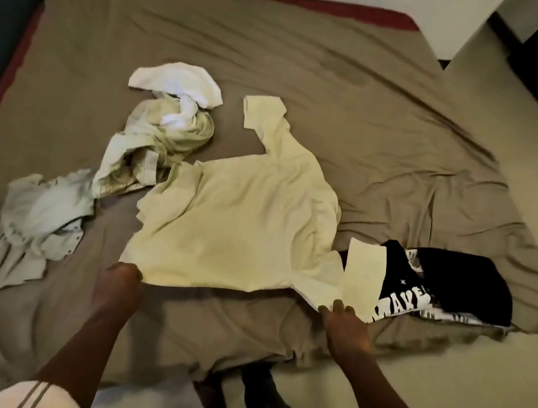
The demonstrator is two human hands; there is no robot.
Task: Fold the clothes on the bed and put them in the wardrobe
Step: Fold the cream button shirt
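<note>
Yellow tee [236, 227] lies spread on bed [347, 76], touching black printed tee [450, 284] on its left, near edge crosswise btwn hands: L hand [122, 278] grips far corner, R hand [341, 321] grips adjoining corner.

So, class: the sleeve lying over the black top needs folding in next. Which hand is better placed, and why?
The right hand: it grips the near edge of the yellow shirt right beside that sleeve. The left hand holds the opposite corner, across the shirt.
</note>
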